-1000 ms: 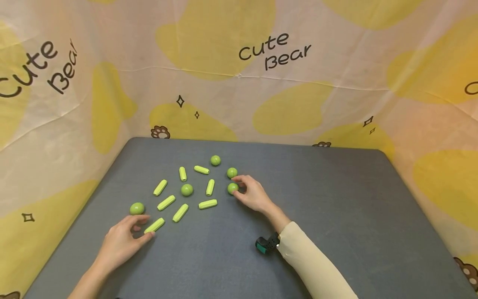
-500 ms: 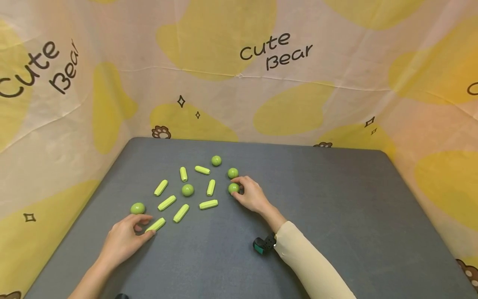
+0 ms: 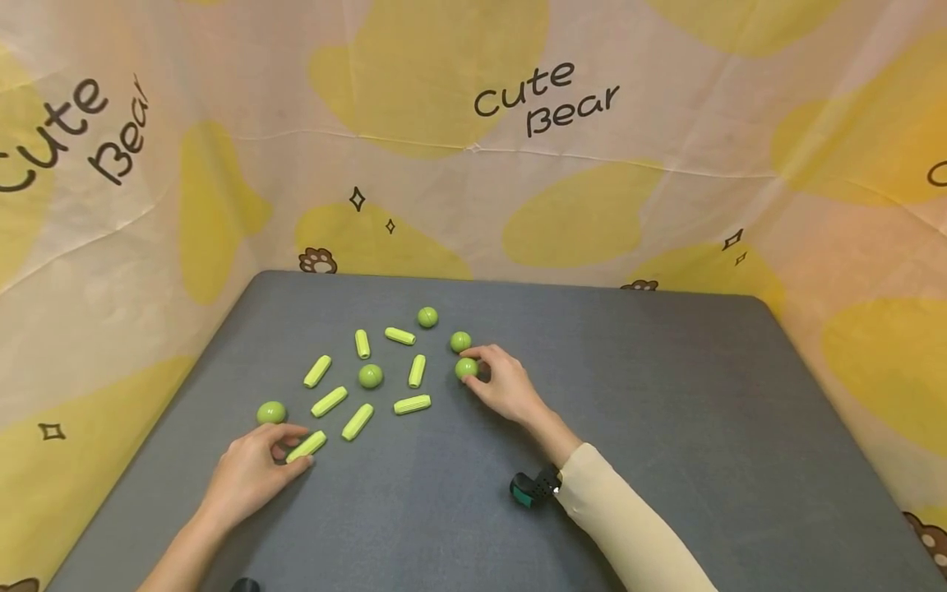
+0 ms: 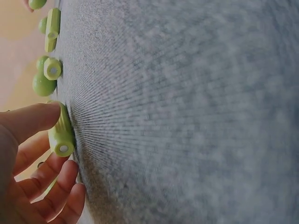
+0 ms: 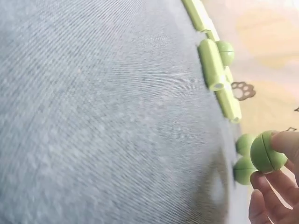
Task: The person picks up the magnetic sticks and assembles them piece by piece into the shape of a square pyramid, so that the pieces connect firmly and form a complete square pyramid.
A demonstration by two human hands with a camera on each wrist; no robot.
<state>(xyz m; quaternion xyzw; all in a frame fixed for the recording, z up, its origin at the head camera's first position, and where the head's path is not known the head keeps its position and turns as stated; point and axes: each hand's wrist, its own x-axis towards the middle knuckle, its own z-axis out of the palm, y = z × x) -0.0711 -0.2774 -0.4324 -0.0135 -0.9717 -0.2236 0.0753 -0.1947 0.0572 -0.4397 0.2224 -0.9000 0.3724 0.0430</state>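
My right hand point(image 3: 503, 382) pinches a green ball point(image 5: 266, 151) between thumb and fingers. A seam runs round this ball. Just beyond it in the head view sits another green ball point(image 3: 460, 340). On the left, my left hand point(image 3: 247, 473) has its thumb and curled fingers on either side of a light-green ribbed rod point(image 3: 307, 446), lying on the grey table. From the left wrist, the thumb overlaps the far end of that rod point(image 4: 63, 135), whose near end shows a pale round disc. A third green ball point(image 3: 271, 412) rests behind the left fingers.
Several more light-green rods, such as a slanted rod point(image 3: 358, 422) and a nearly level one point(image 3: 412, 404), lie scattered between my hands with a green ball point(image 3: 371, 376) among them. One ball point(image 3: 427, 316) is farther back. A patterned cloth point(image 3: 577, 205) walls the grey table point(image 3: 651, 427).
My right hand has shifted slightly away and to the right with its ball, closer to the ball behind. My left fingers have slid a little farther along the rod, which stays put.
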